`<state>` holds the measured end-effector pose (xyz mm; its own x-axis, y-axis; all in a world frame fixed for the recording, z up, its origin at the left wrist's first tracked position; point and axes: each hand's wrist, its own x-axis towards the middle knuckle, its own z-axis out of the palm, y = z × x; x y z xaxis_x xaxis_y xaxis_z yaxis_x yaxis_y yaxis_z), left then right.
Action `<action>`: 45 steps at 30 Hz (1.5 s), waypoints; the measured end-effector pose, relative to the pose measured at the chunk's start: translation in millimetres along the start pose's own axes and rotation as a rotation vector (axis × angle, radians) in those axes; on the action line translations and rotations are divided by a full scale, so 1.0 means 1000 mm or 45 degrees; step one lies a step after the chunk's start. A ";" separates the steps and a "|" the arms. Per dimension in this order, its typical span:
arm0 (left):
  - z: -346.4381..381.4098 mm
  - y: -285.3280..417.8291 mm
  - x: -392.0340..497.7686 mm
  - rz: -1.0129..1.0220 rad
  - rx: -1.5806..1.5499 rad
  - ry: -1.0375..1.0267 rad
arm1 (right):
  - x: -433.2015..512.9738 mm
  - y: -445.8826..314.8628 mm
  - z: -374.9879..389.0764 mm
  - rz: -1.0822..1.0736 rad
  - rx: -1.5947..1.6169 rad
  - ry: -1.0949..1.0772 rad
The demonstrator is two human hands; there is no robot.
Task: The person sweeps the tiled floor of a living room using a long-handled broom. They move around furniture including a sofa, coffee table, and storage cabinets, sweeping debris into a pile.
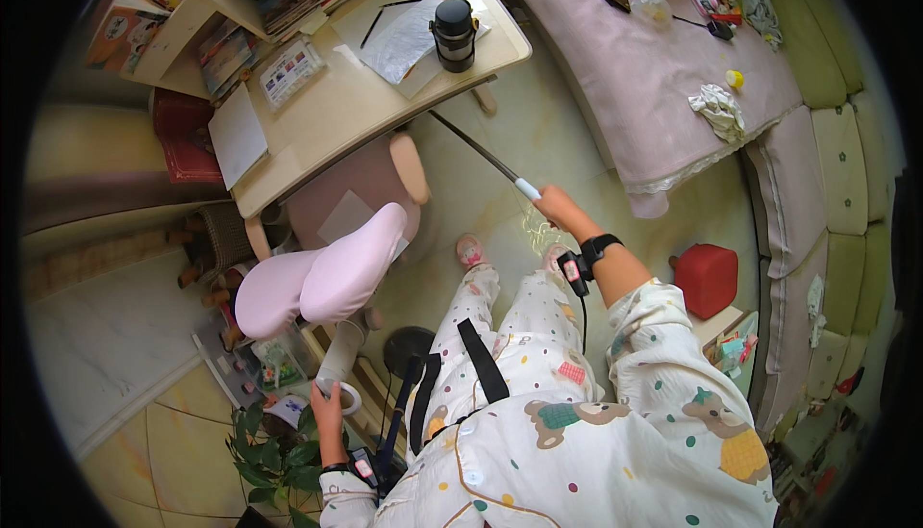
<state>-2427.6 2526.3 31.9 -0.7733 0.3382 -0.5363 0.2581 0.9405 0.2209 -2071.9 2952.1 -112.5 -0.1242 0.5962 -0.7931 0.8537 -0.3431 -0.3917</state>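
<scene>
My right hand point(566, 209) is closed around the pale grip of a long dark pole point(479, 146). The pole slants away under the desk, so its far end is hidden. Low on the left, my left hand point(328, 407) grips a pale grey cylindrical object point(342, 351) with a loop-shaped handle; its upper end lies close to the chair and its kind cannot be made out. Just above it is the pink padded backrest point(353, 268) of a chair, whose seat point(328, 185) is partly tucked under the desk point(324, 120).
The desk holds a black bottle point(454, 34), papers point(393, 37) and books point(281, 12). On the right stands a pink-covered bed or sofa point(577, 45) with a crumpled cloth point(717, 111). Nearby are a red stool or box point(707, 279), a leafy plant point(274, 456) and a dark round base point(407, 348).
</scene>
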 end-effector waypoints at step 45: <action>0.079 0.362 -0.062 1.047 0.094 -0.702 | -0.121 0.141 -0.129 0.059 -0.096 0.425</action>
<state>-2240.4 2848.6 80.4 0.0355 0.8364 -0.5470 0.6430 0.3999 0.6531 -1871.6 2925.1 -11.6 0.0771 0.7903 -0.6078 0.8912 -0.3279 -0.3133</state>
